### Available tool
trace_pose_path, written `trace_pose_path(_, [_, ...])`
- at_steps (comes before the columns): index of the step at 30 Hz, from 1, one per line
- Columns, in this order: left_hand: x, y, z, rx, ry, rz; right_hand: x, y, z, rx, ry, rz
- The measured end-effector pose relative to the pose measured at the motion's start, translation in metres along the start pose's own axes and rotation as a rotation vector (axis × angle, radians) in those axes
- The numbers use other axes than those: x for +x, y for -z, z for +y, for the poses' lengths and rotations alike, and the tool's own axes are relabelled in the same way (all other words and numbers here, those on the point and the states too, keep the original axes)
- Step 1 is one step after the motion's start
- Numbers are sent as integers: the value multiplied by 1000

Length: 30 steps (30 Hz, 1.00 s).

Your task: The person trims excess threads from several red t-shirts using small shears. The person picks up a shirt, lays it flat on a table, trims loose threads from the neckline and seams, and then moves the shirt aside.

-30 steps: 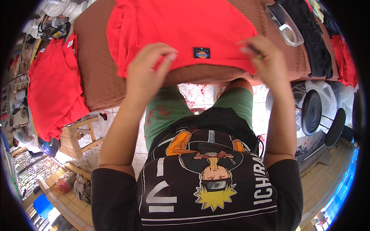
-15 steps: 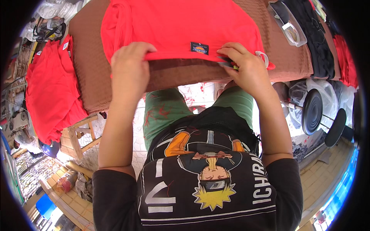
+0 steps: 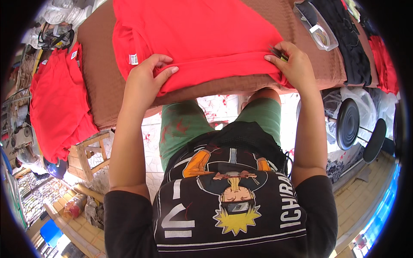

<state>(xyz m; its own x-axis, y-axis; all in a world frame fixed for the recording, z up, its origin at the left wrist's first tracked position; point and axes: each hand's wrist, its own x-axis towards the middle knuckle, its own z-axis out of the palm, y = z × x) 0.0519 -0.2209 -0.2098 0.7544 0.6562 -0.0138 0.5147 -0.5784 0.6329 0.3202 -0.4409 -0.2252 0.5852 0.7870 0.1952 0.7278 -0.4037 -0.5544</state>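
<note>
A red garment [image 3: 202,34] lies spread on the brown cloth-covered table in front of me, its near edge turned over in a narrow band. At the left end of that band, my left hand [image 3: 151,76] pinches the cloth between thumb and fingers. My right hand [image 3: 297,64] grips the right end of the same edge. Tucked in its fingers is a small dark pointed tool [image 3: 282,55] with a bit of yellow-green, mostly hidden, which looks like thread snips. A white tag [image 3: 133,59] shows on the garment beside my left hand.
Red garments [image 3: 60,103] are heaped at the left over a wooden stand [image 3: 88,157]. On the table's right sit a clear plastic box [image 3: 316,28] and folded black clothing [image 3: 348,43], with more red cloth [image 3: 382,64] beyond. A round black pad [image 3: 348,124] stands at the lower right.
The near edge with its black label has been turned over, and the label is out of sight. My right hand has moved to the right. A white tag now shows at the left.
</note>
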Motion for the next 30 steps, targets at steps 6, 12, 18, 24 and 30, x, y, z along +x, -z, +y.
trace_pose_path(6, [-9, -18, 43, 63, -390, 222, -4, 1, -41, 129, 102, 224])
trace_pose_path(12, [5, -61, 42, 55, -430, 121, -8, -44, -74, 417, 84, -68])
trace_pose_path(18, [10, -74, 29, -11, -419, 204, -8, -60, -62, 486, 84, -109])
trace_pose_path(24, [14, -63, 38, -167, -218, 118, -8, -65, -55, 512, 142, -99])
trace_pose_path(30, [15, -69, 35, -266, -189, 155, -8, -65, -55, 489, 185, -108])
